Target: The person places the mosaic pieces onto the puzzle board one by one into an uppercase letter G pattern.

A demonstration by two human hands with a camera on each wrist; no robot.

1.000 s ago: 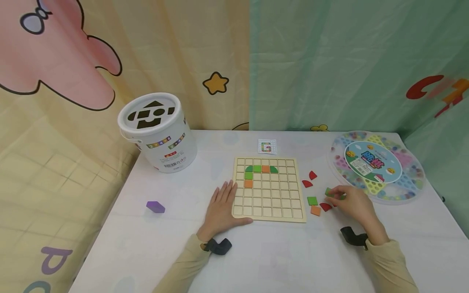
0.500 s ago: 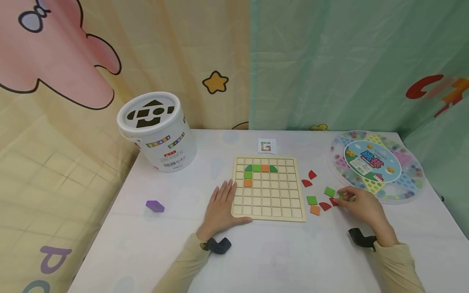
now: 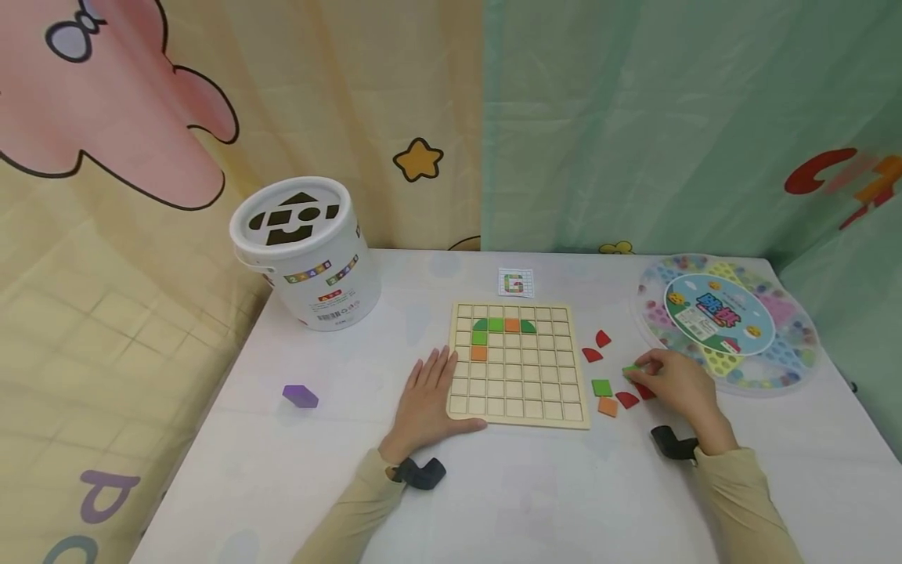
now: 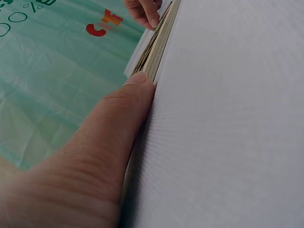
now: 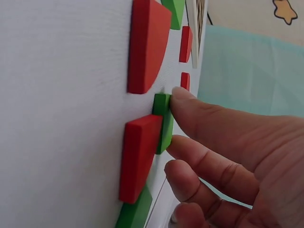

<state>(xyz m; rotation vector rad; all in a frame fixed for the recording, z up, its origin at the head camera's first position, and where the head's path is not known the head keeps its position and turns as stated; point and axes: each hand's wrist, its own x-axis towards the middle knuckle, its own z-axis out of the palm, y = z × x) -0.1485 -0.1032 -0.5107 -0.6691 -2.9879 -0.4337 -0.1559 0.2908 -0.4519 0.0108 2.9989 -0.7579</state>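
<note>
A wooden grid board [image 3: 522, 385] lies mid-table, with green and orange square tiles and two green quarter-round tiles set in its upper left cells. My left hand [image 3: 427, 406] rests spread along the board's left side, thumb at the front edge; the left wrist view shows that thumb [image 4: 111, 118] against the board's rim. To the right of the board, my right hand [image 3: 678, 389] pinches a green square tile [image 5: 164, 124] between thumb and index finger, low at the tabletop. A red quarter-round tile [image 5: 137, 156] touches that green tile. Another green tile [image 5: 135, 211] is partly hidden behind the red one.
Around the right hand lie a green square tile [image 3: 601, 388], an orange tile [image 3: 607, 406] and several red quarter-rounds [image 3: 592, 355]. A pattern card [image 3: 516, 283] lies behind the board. A white bucket [image 3: 331, 290], purple block [image 3: 301, 396] and round game box [image 3: 722, 317] stand around.
My right hand first let go of the green square tile and shifted right to another green tile, then came back left to the first one. The left hand stayed in place.
</note>
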